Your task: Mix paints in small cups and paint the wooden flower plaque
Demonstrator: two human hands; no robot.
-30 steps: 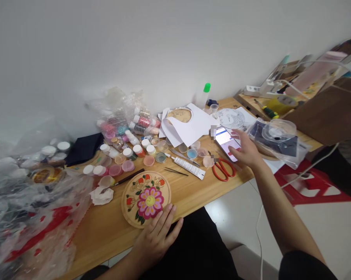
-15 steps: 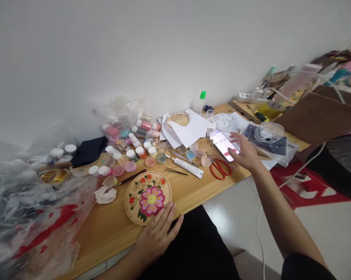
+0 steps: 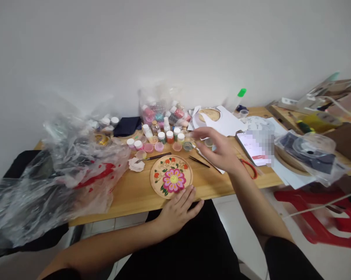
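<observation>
A round wooden disc [image 3: 171, 177] painted with a pink flower and orange fruits lies near the front edge of the wooden table [image 3: 134, 194]. My left hand [image 3: 178, 212] rests flat at the disc's near rim, fingers spread, holding nothing. My right hand [image 3: 218, 149] hovers blurred above the table between the small paint pots [image 3: 159, 146] and the phone [image 3: 255, 147], fingers stretched out. A brush [image 3: 155, 157] and a crumpled tissue [image 3: 136, 165] lie left of the disc. Black tweezers [image 3: 199, 161] lie right of it.
Crumpled clear plastic bags [image 3: 61, 171] cover the table's left end. A bag of glitter bottles [image 3: 160, 109] stands at the wall. White paper sheets [image 3: 222, 120], red scissors [image 3: 251, 169], a plastic-wrapped item [image 3: 309, 149] and a red stool [image 3: 324, 221] are to the right.
The view swung to the left. My right hand left the phone and moved left, over the table toward the paint pots. My left hand stayed at the disc's rim.
</observation>
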